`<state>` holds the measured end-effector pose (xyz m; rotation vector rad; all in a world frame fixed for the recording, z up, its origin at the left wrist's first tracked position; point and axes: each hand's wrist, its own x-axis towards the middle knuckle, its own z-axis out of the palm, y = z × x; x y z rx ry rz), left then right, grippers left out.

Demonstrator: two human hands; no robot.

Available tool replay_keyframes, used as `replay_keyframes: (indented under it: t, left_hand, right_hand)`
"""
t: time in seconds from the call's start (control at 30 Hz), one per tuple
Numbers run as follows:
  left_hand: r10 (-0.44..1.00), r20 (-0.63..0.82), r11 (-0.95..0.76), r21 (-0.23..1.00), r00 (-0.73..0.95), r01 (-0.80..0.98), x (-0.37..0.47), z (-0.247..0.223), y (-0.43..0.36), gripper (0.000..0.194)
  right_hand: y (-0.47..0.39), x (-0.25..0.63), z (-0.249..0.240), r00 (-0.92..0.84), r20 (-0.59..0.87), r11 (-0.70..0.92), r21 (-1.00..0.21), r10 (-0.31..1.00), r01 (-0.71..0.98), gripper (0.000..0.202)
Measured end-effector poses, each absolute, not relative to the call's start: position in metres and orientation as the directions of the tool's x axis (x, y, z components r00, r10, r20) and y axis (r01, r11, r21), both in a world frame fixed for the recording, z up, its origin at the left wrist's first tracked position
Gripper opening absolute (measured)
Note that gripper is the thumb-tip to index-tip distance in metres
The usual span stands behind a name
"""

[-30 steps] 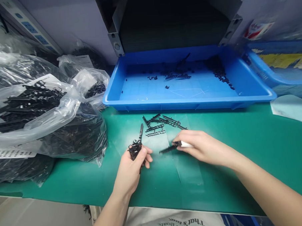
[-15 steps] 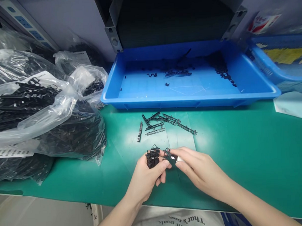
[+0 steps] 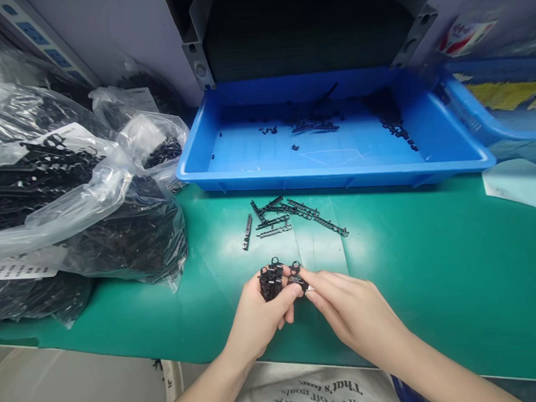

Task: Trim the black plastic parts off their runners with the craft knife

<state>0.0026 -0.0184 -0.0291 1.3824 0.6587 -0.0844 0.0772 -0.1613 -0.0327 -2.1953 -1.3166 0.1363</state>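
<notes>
Near the front of the green table, my left hand [image 3: 259, 314] is closed around a bundle of black plastic parts [image 3: 271, 281] with ring-shaped ends. Between its thumb and index finger sits another black ringed part [image 3: 296, 274]. My right hand [image 3: 343, 301] is pinched at the right end of that part, its fingertips close to my left thumb; a small white bit shows there. Beyond the hands lies a loose group of long black strips [image 3: 290, 212], with one separate strip [image 3: 247, 232] on its left.
A blue tray [image 3: 338, 177] with scattered black pieces stands behind the strips. Clear bags [image 3: 150, 247] full of black parts crowd the left side. Another blue bin [image 3: 477, 118] and a pale sheet [image 3: 518, 184] are at the right.
My right hand has moved slightly left, closer to my left hand. The small white bit at its fingertips is now mostly hidden beside the black part.
</notes>
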Motion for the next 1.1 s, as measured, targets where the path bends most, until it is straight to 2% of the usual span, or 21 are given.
replay_keyframes:
  t: [0.2,0.4,0.47,0.53,0.63,0.77,0.83,0.93,1.0,1.03,1.1]
  left_hand:
    - [0.353,-0.452,0.150,0.892,0.819,0.427,-0.002,-0.031,-0.020,0.017]
    - [0.436,-0.479,0.293,0.876,0.762,0.383,-0.001,-0.035,-0.021,0.023]
    - [0.461,-0.477,0.324,0.876,0.749,0.358,-0.001,-0.035,-0.018,0.025]
    - [0.473,-0.480,0.351,0.872,0.739,0.342,-0.002,-0.034,-0.014,0.028]
    - [0.465,-0.455,0.361,0.881,0.759,0.307,-0.006,-0.030,-0.010,0.025]
    - [0.462,-0.406,0.375,0.895,0.788,0.241,-0.009,-0.026,-0.003,0.022]
    - [0.508,-0.366,0.340,0.917,0.780,0.209,-0.010,-0.026,0.004,0.024]
    - [0.619,-0.234,0.156,0.972,0.750,0.174,-0.009,-0.028,0.016,0.031]
    - [0.640,-0.198,0.044,0.974,0.742,0.222,-0.008,-0.029,0.019,0.027]
    - [0.610,-0.225,0.034,0.965,0.760,0.259,-0.007,-0.029,0.017,0.024]
    - [0.449,-0.353,0.114,0.934,0.821,0.340,-0.004,-0.029,0.010,0.026]
  right_hand:
    - [-0.157,0.071,-0.034,0.516,0.234,-0.376,-0.455,0.824,0.807,0.034]
    - [-0.147,0.074,-0.042,0.552,0.395,-0.419,-0.376,0.734,0.826,0.034]
    - [-0.139,0.090,-0.041,0.598,0.337,-0.485,-0.364,0.727,0.795,0.032]
    - [-0.129,0.111,-0.037,0.641,0.173,-0.565,-0.340,0.748,0.752,0.033]
    - [-0.114,0.140,-0.032,0.623,0.042,-0.586,-0.297,0.781,0.754,0.028]
    - [-0.102,0.156,-0.032,0.558,-0.009,-0.541,-0.262,0.830,0.799,0.017]
    - [-0.104,0.157,-0.030,0.515,-0.021,-0.501,-0.269,0.857,0.822,0.016]
    - [-0.117,0.154,-0.022,0.419,-0.039,-0.410,-0.307,0.907,0.859,0.015]
    - [-0.128,0.151,-0.015,0.341,-0.040,-0.333,-0.352,0.939,0.875,0.016]
    - [-0.133,0.148,-0.012,0.302,-0.025,-0.288,-0.380,0.953,0.879,0.017]
    - [-0.142,0.142,-0.008,0.244,0.030,-0.208,-0.430,0.969,0.879,0.018]
